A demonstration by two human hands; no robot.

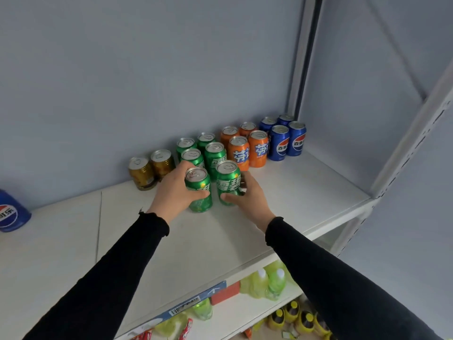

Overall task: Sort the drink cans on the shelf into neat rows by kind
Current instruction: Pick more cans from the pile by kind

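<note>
Two green cans stand side by side at the front of the green group on the white shelf (220,241). My left hand (175,192) wraps the left green can (199,190) from its left side. My right hand (247,196) grips the right green can (228,181) from the right. Behind them stand several more green cans (215,154). To their right are several orange cans (257,150), then several blue cans (279,143) in the back right corner. Two gold cans (152,169) stand to the left of the green ones.
A lone blue can (11,212) stands at the far left edge. The shelf's white upright (404,148) rises on the right. Lower shelves hold green bottles (269,280), yellow bottles (294,317) and a red box (225,293). Bare shelf surface lies in front.
</note>
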